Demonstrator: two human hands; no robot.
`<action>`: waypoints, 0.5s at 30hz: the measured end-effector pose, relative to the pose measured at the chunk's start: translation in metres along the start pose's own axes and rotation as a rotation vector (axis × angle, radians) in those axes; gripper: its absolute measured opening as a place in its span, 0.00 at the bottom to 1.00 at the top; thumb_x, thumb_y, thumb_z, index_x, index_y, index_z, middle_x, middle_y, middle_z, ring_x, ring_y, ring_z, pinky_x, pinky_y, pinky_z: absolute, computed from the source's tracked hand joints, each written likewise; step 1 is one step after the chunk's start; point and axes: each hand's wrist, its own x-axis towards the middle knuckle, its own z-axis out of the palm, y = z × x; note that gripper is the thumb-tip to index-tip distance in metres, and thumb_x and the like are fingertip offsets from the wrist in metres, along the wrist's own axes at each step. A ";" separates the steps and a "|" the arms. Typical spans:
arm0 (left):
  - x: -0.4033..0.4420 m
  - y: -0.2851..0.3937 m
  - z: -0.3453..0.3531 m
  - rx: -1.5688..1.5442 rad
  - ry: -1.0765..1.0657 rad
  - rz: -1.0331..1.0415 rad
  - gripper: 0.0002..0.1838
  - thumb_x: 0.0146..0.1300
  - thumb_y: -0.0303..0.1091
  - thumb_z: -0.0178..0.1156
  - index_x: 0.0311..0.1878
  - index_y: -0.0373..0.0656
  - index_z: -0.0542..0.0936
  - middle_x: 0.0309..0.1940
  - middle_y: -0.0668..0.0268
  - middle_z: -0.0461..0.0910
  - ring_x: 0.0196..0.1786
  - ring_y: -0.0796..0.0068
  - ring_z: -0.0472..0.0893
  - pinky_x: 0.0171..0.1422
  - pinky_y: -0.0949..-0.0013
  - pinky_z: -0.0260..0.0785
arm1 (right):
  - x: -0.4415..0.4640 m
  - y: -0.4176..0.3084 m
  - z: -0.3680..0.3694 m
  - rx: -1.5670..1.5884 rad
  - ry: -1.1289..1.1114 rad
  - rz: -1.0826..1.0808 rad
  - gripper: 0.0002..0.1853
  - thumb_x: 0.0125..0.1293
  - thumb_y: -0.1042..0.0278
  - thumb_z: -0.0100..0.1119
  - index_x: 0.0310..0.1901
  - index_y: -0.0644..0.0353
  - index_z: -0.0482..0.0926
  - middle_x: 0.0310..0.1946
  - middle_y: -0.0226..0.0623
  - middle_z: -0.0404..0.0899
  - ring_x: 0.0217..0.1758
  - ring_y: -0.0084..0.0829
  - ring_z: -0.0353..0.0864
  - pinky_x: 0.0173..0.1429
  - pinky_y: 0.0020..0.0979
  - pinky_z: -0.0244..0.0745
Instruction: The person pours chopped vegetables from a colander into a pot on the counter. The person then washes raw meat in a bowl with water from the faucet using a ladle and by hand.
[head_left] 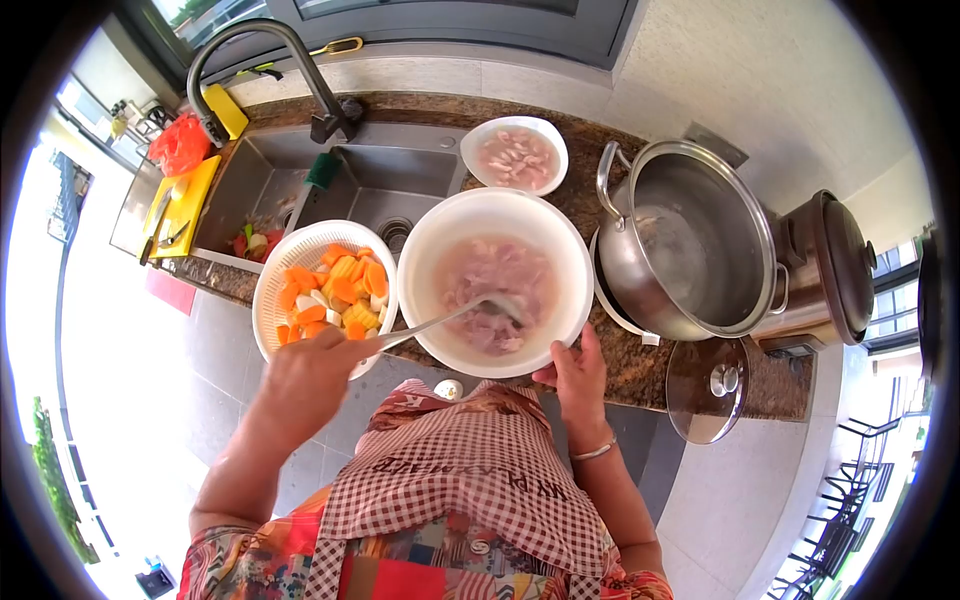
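Basket (273,272) and pot (638,262) flank the large bowl (500,212); left fingers (332,348) clasp a spoon (440,322), right fingers (572,366) spread against the bowl.

Head camera looks forward and steeply down, over the apron (450,430), close above the surface (640,385), big white bowl (500,213) near mid-view, window (460,25) up top, wide edges curving into black!

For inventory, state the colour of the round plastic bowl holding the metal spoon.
White bowl, best in the head view.
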 end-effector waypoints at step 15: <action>0.008 -0.034 0.031 0.036 0.149 -0.021 0.21 0.59 0.20 0.62 0.56 0.46 0.88 0.33 0.59 0.81 0.35 0.56 0.84 0.39 0.57 0.78 | -0.007 -0.001 0.007 0.035 0.026 0.008 0.28 0.77 0.72 0.56 0.75 0.62 0.63 0.39 0.39 0.87 0.28 0.27 0.87 0.33 0.27 0.87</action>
